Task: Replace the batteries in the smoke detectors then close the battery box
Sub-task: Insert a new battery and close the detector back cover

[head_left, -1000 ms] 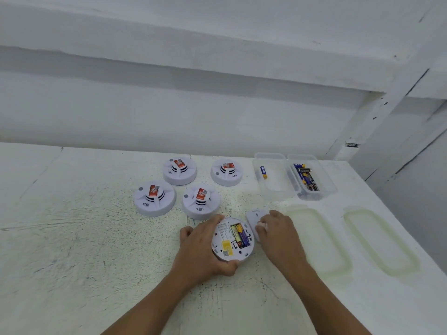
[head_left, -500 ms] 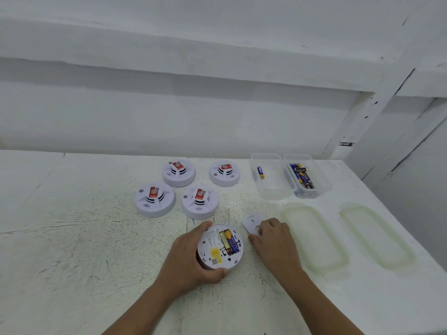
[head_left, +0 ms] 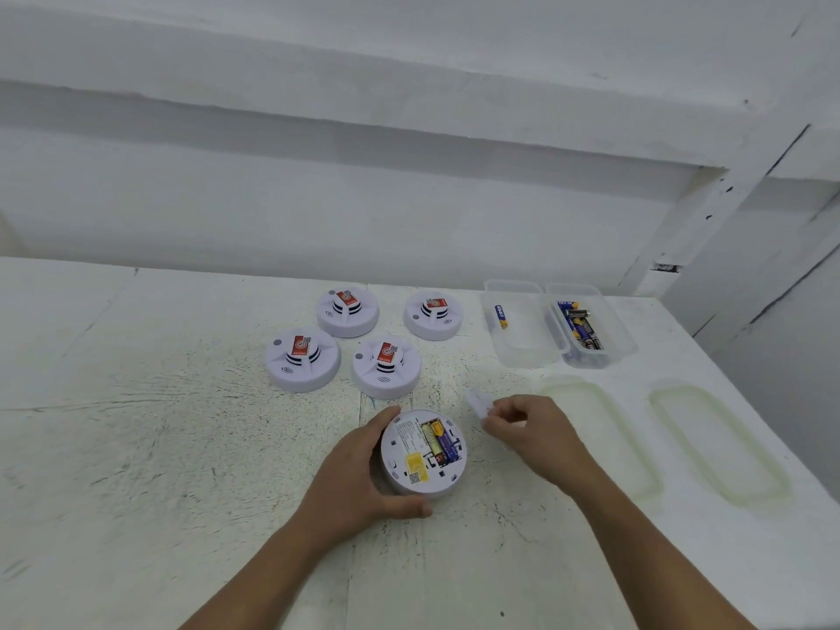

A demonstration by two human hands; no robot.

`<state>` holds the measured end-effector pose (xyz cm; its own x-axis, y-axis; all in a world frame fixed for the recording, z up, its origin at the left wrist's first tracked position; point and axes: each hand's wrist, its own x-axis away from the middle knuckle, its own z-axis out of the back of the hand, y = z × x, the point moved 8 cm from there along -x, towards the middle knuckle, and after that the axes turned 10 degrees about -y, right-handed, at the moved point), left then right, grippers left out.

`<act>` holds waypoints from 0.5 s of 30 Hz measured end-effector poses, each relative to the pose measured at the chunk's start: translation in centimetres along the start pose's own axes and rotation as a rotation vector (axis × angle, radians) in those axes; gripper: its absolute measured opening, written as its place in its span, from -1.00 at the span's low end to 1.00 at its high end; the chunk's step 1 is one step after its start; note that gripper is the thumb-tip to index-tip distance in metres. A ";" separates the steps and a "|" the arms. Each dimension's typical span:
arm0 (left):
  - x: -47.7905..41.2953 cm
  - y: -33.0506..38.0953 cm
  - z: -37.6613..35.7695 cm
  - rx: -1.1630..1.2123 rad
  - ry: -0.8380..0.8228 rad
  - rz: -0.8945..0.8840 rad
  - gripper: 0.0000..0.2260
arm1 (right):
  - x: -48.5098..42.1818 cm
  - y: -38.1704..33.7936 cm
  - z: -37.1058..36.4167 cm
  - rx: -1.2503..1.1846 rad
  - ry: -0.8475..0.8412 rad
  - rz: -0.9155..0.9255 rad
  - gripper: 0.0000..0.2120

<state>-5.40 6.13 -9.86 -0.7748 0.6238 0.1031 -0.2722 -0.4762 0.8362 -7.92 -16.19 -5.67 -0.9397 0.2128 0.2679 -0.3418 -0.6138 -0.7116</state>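
Right hand (head_left: 527, 431) has lifted small white cover (head_left: 478, 401) off table, pinched in fingertips, at 2 o'clock of upturned detector (head_left: 422, 452); left hand (head_left: 359, 475) still clamps detector's rim. Batteries seated; cover likely goes back next.

even bright light, soft shadows, edges bowed, slight blur

We've got open table (head_left: 136, 447) all along the left and near edge. Straight ahead, four smoke detectors (head_left: 345, 343) cluster tightly, with narrow gaps between them. To the right, two lids (head_left: 604, 447) lie flat with a bare strip between them, and beyond them two clear boxes (head_left: 522, 352) sit side by side, touching.
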 end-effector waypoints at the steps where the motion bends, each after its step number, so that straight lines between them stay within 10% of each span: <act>1: 0.1 0.0 0.0 0.008 -0.001 0.000 0.02 | 0.0 -0.5 0.1 -0.034 -0.027 0.022 -0.89; 15: 0.7 -1.2 0.8 0.072 0.045 0.042 -0.08 | 2.0 -8.0 -4.8 0.493 -0.465 0.480 -0.79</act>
<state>-5.16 7.61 -10.33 -0.8098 0.5750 0.1165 -0.1979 -0.4547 0.8684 -7.10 -7.20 -2.61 -0.8439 -0.4266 0.3254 0.2415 -0.8436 -0.4797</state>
